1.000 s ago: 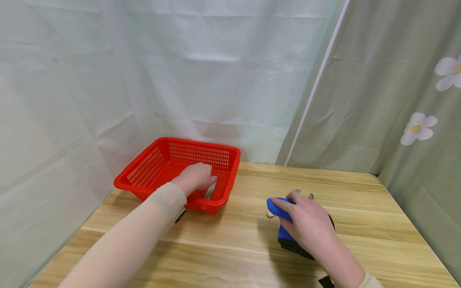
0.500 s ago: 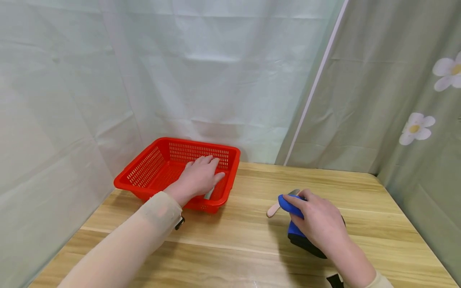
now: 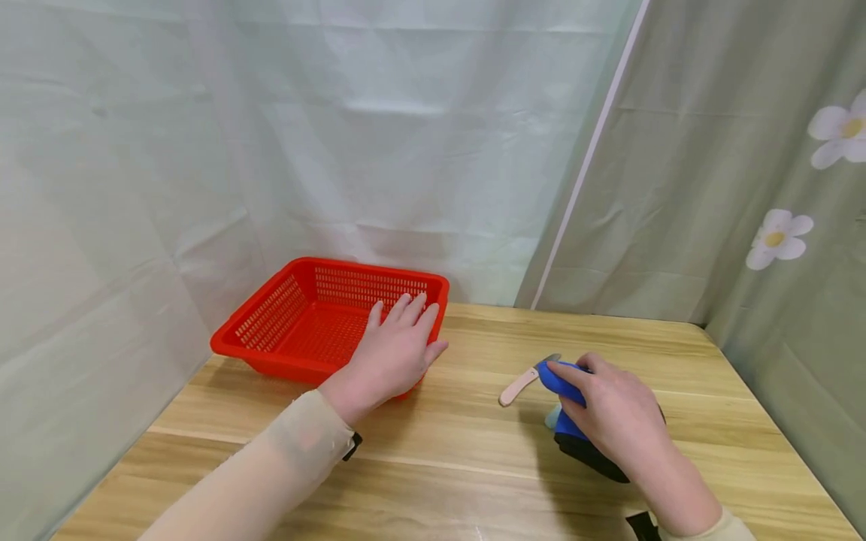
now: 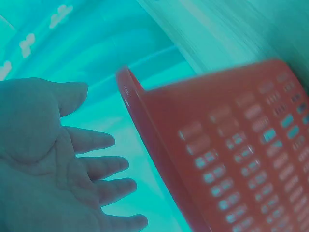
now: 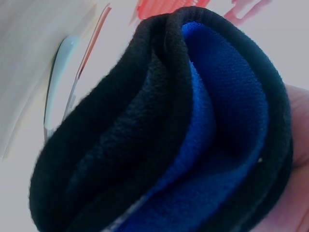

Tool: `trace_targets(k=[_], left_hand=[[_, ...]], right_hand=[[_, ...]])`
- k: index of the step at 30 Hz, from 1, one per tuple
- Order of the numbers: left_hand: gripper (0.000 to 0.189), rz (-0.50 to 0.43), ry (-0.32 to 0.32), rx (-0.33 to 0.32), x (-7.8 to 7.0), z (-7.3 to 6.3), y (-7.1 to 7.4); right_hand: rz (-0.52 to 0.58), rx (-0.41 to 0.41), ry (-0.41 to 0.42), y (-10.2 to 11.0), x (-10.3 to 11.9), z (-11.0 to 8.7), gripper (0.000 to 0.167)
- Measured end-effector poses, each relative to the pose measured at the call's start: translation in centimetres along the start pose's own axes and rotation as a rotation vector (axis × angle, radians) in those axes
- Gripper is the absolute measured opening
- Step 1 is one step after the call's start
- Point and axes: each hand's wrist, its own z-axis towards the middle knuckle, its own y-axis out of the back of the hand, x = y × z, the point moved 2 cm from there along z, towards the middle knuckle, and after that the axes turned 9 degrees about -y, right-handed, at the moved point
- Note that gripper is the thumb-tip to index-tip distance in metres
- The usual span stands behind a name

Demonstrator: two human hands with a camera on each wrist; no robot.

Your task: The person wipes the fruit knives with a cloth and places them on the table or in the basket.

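Pink-handled knife (image 3: 519, 387): Lying on the wooden table (image 3: 440, 481), its blade end just beside the fabric bundle (image 5: 166, 128) — a low sideways sweep, we judge, could snag it or bring bare fingertips to the edge.

Pale blue item (image 3: 552, 416): Mostly covered by the bundle in the head view, handle-shaped in the right wrist view; we think being half hidden could get it knocked unawares.

Red basket (image 3: 284, 366): At the left of the table; a careless dip of the arm could, in our judgement, catch the rim and shift it.

Left hand (image 3: 391, 353): Fingers straight and fanned wide, thumb out, grasping nothing — the left wrist view shows us a gap between fingertips and rim.

Right hand (image 3: 619, 409): Fingers and thumb curled round the blue-and-black bundle, at the table's right side; whether its underside touches the wood, we cannot tell.
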Motion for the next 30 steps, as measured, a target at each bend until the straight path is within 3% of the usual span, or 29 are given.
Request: trace_targets(k=[13,30], left_hand=[[0.068,0.073,-0.153,-0.134,-4.0,-0.6,-0.2],[0.070,0.135,-0.220,-0.035,-8.3,0.7,-3.1]], right_hand=[[-0.006,0.034,-0.062,0.2,-1.3,-0.2,0.052],[-0.021,0.088,-0.116,-0.1,-2.6,-0.2,0.050]])
